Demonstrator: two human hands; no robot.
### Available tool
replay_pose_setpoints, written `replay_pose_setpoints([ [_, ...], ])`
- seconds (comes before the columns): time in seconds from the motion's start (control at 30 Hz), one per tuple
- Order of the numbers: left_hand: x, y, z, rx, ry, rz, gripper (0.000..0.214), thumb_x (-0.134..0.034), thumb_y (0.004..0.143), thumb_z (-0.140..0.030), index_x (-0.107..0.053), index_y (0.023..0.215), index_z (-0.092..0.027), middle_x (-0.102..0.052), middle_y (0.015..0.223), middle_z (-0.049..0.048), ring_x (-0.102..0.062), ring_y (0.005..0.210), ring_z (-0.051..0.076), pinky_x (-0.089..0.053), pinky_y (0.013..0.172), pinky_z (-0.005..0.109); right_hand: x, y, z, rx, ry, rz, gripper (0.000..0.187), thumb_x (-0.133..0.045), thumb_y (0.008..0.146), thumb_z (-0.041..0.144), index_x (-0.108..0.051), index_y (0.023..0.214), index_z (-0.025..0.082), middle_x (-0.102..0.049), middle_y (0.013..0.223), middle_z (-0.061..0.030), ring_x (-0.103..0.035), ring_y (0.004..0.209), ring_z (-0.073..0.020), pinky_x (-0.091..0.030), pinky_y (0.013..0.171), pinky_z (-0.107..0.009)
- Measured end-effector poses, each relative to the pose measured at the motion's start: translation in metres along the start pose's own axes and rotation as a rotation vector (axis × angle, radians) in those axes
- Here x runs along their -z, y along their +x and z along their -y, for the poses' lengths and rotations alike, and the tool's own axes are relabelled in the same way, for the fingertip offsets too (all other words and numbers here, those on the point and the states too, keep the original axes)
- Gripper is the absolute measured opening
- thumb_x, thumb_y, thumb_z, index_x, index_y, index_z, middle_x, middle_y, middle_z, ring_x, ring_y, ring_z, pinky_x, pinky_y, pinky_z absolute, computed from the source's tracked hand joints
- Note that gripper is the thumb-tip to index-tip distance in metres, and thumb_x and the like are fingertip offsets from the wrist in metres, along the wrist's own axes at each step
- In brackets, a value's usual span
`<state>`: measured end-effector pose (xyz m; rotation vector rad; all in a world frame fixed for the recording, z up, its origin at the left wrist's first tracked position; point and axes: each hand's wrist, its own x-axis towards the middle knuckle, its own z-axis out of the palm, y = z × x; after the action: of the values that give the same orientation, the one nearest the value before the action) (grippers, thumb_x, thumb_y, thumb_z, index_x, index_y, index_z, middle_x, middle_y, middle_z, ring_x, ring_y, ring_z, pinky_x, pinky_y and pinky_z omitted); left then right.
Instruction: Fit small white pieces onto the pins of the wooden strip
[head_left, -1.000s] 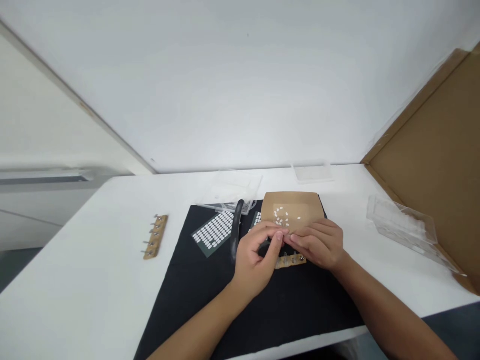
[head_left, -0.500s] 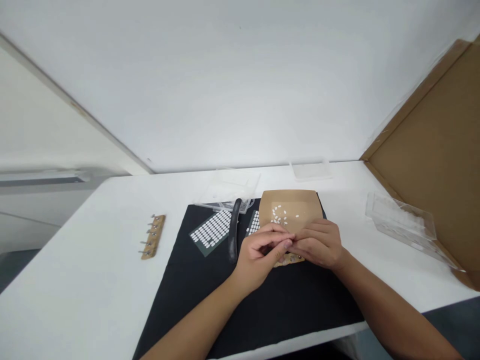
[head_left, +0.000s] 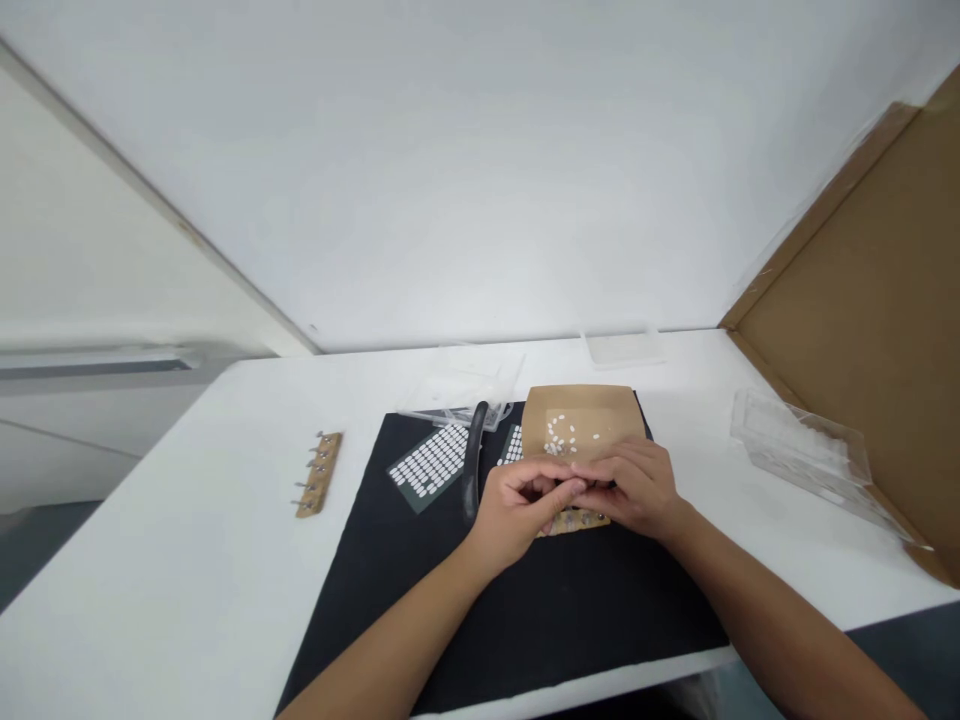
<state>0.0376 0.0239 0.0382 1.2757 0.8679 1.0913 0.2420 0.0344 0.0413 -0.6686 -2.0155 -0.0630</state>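
Note:
My left hand [head_left: 525, 505] and my right hand [head_left: 630, 485] meet fingertip to fingertip over the near edge of a brown cardboard tray [head_left: 585, 398]. Both are closed in a pinch; whatever lies between the fingers is too small or too hidden to name. Small white oval pieces [head_left: 559, 435] lie scattered in the tray. Just below my hands, a tan strip with metal parts [head_left: 574, 520] rests on the black mat [head_left: 600, 610], partly covered by my fingers. A curved black handle-like object [head_left: 472, 465] is left of my left hand.
Dark sheets of white oval stickers [head_left: 431, 465] flank the black object. Another tan strip with upright metal pins [head_left: 320, 475] lies on the white table [head_left: 187, 560]. Clear plastic boxes [head_left: 806, 440] stand at right beside a cardboard panel [head_left: 870, 270]; a clear lid [head_left: 622, 348] is at the back.
My head view has shifted slightly, moving the scene a little right and down. My right fingers have bent and lifted somewhat, while both hands stay together at the tray's near edge.

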Motion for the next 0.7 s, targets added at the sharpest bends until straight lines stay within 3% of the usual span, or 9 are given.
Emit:
replay_pose_setpoints([
  [0.3,-0.0001,0.0016,0.0019,-0.006,0.061,0.012,0.041,-0.086,0.083,-0.054,-0.079,0.087,-0.014,-0.054,0.047,-0.0041,-0.042,0.04,0.007,-0.032,0.041,0.02,-0.0015,-0.0015,-0.0004,-0.083,0.013,0.038,0.032,-0.086,0.093,0.035,-0.07,0.119,0.027,-0.079,0.082,0.0016,-0.071,0.064,-0.015,-0.054,0.067,-0.03],
  [0.47,0.0,0.0027,0.0047,-0.018,0.083,-0.013,0.04,-0.086,0.083,-0.053,-0.079,0.087,-0.014,-0.053,0.048,-0.0042,-0.04,0.041,0.006,-0.032,0.043,0.02,-0.0016,0.001,0.0014,-0.08,-0.004,0.02,0.029,-0.085,0.094,0.032,-0.069,0.116,0.024,-0.078,0.086,-0.0021,-0.072,0.072,-0.0173,-0.055,0.069,-0.031],
  [0.7,0.0009,0.0028,0.0056,-0.007,0.092,-0.019,0.039,-0.087,0.083,-0.053,-0.08,0.088,-0.015,-0.052,0.047,-0.0051,-0.039,0.041,0.006,-0.03,0.042,0.02,0.0031,0.004,-0.0032,-0.092,0.072,0.09,0.022,-0.082,0.096,0.036,-0.07,0.108,0.023,-0.073,0.082,-0.0021,-0.069,0.073,-0.0168,-0.054,0.066,-0.029],
])
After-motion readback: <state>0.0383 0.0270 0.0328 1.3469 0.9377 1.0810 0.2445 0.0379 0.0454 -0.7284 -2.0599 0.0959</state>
